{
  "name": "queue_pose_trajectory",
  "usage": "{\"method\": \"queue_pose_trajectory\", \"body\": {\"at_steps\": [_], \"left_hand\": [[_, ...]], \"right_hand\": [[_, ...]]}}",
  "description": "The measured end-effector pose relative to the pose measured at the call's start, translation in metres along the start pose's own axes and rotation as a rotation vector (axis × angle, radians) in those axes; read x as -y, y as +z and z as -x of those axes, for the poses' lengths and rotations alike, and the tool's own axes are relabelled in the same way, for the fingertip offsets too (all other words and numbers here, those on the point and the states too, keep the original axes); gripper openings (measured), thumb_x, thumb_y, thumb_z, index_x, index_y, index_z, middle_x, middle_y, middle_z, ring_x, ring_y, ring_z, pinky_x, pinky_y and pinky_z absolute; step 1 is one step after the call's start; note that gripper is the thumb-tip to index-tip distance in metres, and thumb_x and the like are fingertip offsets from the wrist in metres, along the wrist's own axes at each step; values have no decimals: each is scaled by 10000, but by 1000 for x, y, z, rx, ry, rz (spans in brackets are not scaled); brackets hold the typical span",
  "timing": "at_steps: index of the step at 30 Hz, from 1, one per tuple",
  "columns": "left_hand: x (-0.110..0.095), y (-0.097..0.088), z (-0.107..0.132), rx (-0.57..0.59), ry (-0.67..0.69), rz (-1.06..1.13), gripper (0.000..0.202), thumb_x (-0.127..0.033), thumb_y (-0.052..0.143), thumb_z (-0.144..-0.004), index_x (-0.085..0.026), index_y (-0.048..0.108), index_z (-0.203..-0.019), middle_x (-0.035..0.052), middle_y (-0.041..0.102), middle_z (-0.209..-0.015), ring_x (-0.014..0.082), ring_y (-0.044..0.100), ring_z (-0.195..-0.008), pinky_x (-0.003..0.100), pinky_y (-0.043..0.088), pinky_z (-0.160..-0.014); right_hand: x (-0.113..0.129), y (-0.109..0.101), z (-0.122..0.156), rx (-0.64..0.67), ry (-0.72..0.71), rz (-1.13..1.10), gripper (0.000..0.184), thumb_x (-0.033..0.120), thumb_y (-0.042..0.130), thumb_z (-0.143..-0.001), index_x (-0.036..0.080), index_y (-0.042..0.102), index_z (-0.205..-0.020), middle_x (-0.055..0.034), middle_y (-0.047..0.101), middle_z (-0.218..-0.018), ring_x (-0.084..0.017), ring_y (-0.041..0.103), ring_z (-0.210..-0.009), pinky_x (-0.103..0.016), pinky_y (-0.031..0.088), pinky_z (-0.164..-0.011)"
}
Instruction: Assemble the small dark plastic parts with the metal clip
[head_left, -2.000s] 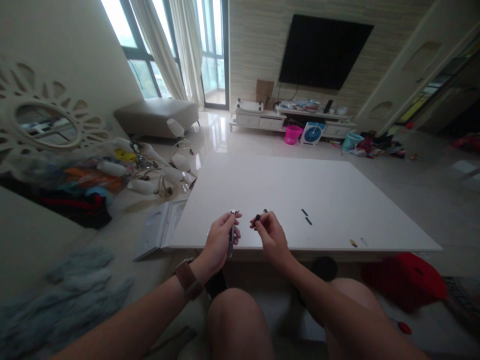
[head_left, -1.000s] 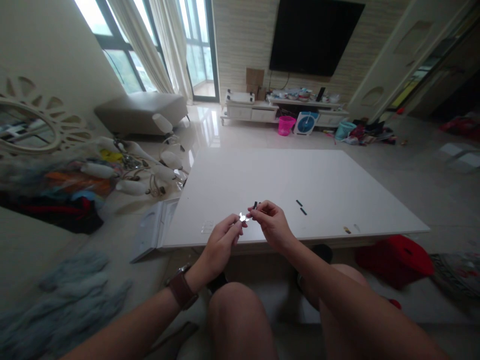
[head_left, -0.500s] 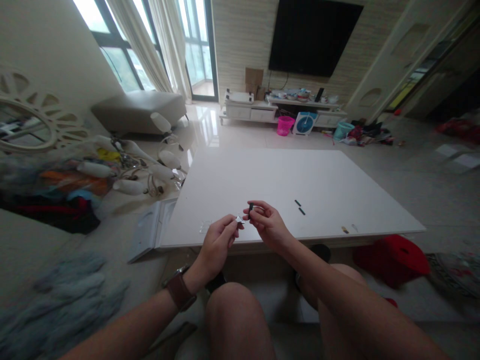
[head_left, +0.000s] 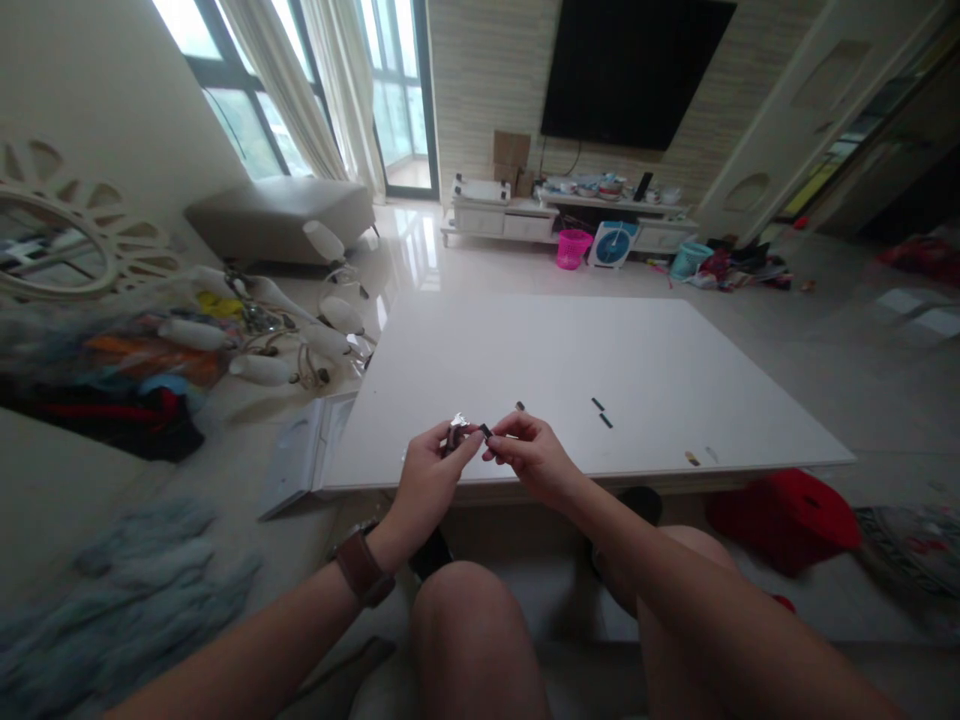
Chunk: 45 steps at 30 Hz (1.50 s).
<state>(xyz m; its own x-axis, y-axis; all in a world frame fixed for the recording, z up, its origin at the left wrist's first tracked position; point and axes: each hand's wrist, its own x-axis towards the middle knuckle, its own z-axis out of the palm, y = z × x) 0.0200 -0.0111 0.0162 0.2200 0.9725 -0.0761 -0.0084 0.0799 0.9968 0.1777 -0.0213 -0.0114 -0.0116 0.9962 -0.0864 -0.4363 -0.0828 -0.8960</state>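
My left hand (head_left: 427, 480) is closed around a small shiny metal piece (head_left: 457, 424), held up over the near edge of the white table (head_left: 585, 350). My right hand (head_left: 529, 455) pinches a small black part (head_left: 486, 431) and holds it against the metal piece. The two hands meet fingertip to fingertip. Another tiny black piece (head_left: 519, 406) lies on the table just behind my right hand. Two short black strips (head_left: 601, 413) lie further right on the tabletop. A brown watch strap is on my left wrist.
A chandelier with white shades (head_left: 300, 340) and a white box lid (head_left: 300, 455) lie on the floor left of the table. A red object (head_left: 787, 515) sits under the table's right corner. Grey fluffy cloth (head_left: 127, 600) is at lower left. My knees are below.
The hands have come together: the black part in my right hand now touches the metal piece in my left. The metal piece, earlier hanging down from my left fingers, is now held up at fingertip height.
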Motion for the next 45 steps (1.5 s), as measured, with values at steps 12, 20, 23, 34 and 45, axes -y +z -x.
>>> {"method": "queue_pose_trajectory", "body": {"at_steps": [12, 20, 23, 34, 45], "left_hand": [[-1, 0, 1, -10, -17, -5, 279, -428, 732, -773, -153, 686, -783, -57, 445, -494, 81, 329, -461, 223, 216, -436], [6, -2, -3, 31, -1, 101, 274, -432, 666, -825, -164, 647, -773, -63, 427, -527, 71, 338, -450, 223, 228, -442], [10, -2, -4, 54, 15, 215, 295, -439, 553, -891, -169, 669, -861, -46, 473, -608, 73, 364, -451, 232, 236, -437], [8, 1, 4, 290, 0, 192, 369, -490, 515, -927, -159, 642, -827, -16, 517, -620, 91, 411, -498, 237, 283, -477], [14, 4, 6, 343, -58, 175, 449, -565, 511, -921, -150, 570, -760, 2, 568, -664, 81, 489, -482, 206, 335, -429]], "right_hand": [[-2, -2, -2, 46, 8, 4, 179, 253, 854, -654, 188, 720, -753, 3, 697, -637, -120, 622, -590, -238, 421, -547], [-2, 0, -1, -45, -19, 21, 214, 234, 852, -631, 193, 710, -787, 2, 711, -696, -149, 672, -667, -254, 433, -588], [1, 2, 0, -91, -20, -35, 225, 211, 847, -625, 200, 647, -727, 11, 723, -735, -157, 697, -739, -250, 454, -630], [3, 5, -1, -110, 37, -258, 337, 222, 857, -632, 210, 526, -691, -15, 759, -837, -176, 710, -788, -282, 529, -682], [7, 11, 6, 15, 32, -286, 298, 190, 840, -650, 202, 542, -655, -19, 765, -912, -204, 711, -938, -300, 530, -786]]}}
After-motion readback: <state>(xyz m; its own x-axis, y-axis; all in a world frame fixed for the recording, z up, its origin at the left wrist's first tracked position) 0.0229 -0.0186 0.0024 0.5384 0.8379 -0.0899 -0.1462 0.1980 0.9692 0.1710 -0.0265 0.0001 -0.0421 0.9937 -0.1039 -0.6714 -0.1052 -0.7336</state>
